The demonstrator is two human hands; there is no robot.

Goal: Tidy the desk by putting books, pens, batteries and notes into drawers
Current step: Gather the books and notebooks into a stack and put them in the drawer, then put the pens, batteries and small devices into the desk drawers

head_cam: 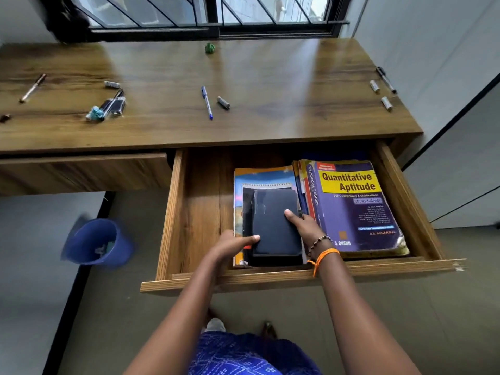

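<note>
- Wooden desk point(270, 85) under a barred window point(205, 14), seen from above by the person standing at it.
- Below the desktop on the right, a wide drawer point(197, 212) is pulled fully out; the drawer on the left point(81, 169) is shut.
- Inside the open drawer, a purple "Quantitative Aptitude" book point(354, 207) lies on the right, atop other books.
- Just beside it on the left is a second stack, topped by a dark blue notebook point(274, 220) over a spiral-bound pad point(266, 185).
- Left hand point(232, 243) grips the notebook's near left edge, thumb on the cover.
- Right hand point(304, 226), with bead and orange thread bracelets on its wrist, holds the right edge, thumb pressed on the cover.
- Scattered on the desktop: a blue pen point(207, 102) next to a battery point(223, 102) in the middle, more pens and batteries at the left and right ends, and a green crumpled note point(210, 48) near the window.
- On the floor to the left stands a blue bin point(94, 242).
</note>
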